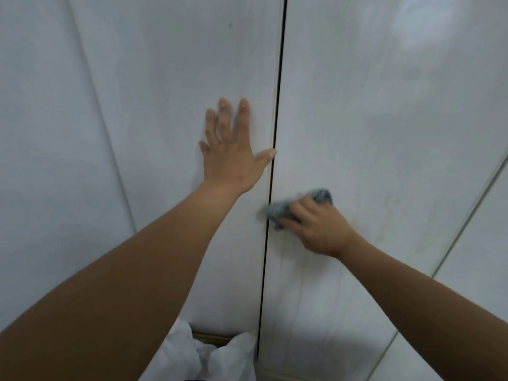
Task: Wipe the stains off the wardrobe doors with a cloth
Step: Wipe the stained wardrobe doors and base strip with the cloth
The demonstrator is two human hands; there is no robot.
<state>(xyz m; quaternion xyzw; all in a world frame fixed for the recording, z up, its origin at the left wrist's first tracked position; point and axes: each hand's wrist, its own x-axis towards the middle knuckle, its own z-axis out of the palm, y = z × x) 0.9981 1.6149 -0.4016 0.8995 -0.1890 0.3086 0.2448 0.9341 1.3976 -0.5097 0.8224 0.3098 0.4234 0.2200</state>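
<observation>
We have the cloth [299, 206] bunched under our right hand [319, 229], fingers closed over it and pressing it flat to the right wardrobe door [384, 133], just beside the dark seam [277, 105] between the two doors. The cloth is grey-blue and blurred, so we judge a wiping stroke is under way along that door's inner edge.

Our left hand [233, 155] holds nothing: it lies open, fingers spread, palm flat on the left wardrobe door [151, 105], with the thumb reaching toward the seam. We take it to be bracing the door.

As for progress, we see faint brownish smudges [384, 210] on the right door to the right of the cloth, and a small dark speck [230, 24] high on the left door. Those look not yet wiped. We judge the job is partway at most, with the marks beside the cloth and the upper panels left to do.

At the bottom, white fabric [192, 353] shows below our arms.
</observation>
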